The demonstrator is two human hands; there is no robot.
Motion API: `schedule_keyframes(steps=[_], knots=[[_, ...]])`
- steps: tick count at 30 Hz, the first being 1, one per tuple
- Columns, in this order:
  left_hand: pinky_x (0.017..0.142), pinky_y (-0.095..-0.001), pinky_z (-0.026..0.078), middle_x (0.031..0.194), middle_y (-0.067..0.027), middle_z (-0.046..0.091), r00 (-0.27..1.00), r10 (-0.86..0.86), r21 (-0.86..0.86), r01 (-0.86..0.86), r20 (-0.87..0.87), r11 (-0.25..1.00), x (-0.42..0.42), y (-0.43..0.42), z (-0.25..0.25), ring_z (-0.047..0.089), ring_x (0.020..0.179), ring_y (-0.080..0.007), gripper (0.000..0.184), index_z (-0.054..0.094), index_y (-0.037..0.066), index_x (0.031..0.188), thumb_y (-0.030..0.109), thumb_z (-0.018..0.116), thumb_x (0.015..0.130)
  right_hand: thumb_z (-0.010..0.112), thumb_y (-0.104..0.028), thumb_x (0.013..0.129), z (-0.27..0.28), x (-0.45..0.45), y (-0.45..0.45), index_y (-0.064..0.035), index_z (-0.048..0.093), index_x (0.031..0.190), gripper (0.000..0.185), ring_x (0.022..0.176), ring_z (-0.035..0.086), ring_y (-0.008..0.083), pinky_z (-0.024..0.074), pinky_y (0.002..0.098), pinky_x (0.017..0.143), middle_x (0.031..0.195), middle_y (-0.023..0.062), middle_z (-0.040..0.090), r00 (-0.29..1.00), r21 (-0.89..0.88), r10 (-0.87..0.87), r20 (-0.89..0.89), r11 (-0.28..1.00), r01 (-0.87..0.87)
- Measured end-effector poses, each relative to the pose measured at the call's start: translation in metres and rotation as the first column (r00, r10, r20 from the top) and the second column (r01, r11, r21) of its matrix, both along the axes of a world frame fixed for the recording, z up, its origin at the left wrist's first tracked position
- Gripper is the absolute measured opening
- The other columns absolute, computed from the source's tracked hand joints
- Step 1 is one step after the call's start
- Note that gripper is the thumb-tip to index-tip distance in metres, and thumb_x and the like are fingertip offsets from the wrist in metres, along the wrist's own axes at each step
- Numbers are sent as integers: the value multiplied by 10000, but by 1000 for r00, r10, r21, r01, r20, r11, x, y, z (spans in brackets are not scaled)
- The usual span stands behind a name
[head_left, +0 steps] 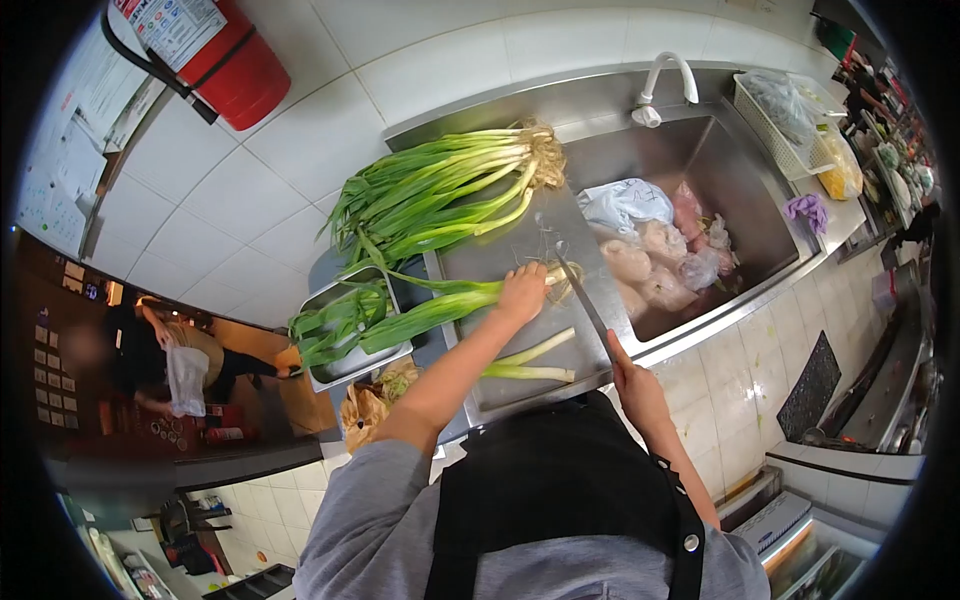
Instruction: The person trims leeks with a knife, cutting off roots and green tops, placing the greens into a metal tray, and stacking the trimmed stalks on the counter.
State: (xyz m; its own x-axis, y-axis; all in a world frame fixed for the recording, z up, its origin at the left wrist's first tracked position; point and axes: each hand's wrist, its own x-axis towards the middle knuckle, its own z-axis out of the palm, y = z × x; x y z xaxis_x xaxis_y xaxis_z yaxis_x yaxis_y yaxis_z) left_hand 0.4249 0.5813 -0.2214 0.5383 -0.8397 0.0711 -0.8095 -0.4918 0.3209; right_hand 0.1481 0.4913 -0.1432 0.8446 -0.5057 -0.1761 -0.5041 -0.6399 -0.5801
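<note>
My left hand [522,292] is closed around the white end of a long green onion [440,308] lying across the steel drainboard [500,400]. In my right hand [638,388], gripped by its handle, is a knife [588,305]. Its blade slants across the board just right of my left hand, close to the onion's root end. Two pale onion stalks [540,362] lie nearer to my body. Behind my hands rests a big pile of green onions [440,190], roots [545,155] to the right.
Right of the board, the sink [740,150] holds several plastic-wrapped packages [660,265] under a white faucet [665,80]. A metal tray [350,375] of green leaves and a brown paper bag [360,415] are at left. Another person [150,350] holds a clear bag farther left.
</note>
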Motion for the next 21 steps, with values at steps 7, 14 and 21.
schedule_keyframes(steps=[7,14,21], knots=[[894,-438,452,1077,-130,603,998,41,-51,-43,-46,998,-3,-1,-8,587,1054,-320,282,582,49,1078,204,680,864,512,-131,971,3,-2,2,-319,264,1539,649,653,642,423,483,546,611,682,243,626,1000,18,23,-14,1000,-23],[878,-427,459,1063,-111,598,1000,11,-106,-11,-1,994,-6,2,-7,585,1058,-300,233,576,56,1041,150,678,854,482,-135,982,3,20,-10,-284,254,1543,623,679,635,458,474,556,639,721,277,633,993,0,82,-82,997,-82],[883,-436,467,1037,-119,600,999,16,-142,-21,-35,990,-5,2,-10,595,1029,-317,251,576,53,1032,165,695,841,480,-187,985,-37,33,-12,-358,180,1550,662,661,655,428,506,551,621,711,248,648,992,-38,87,-91,995,-90]])
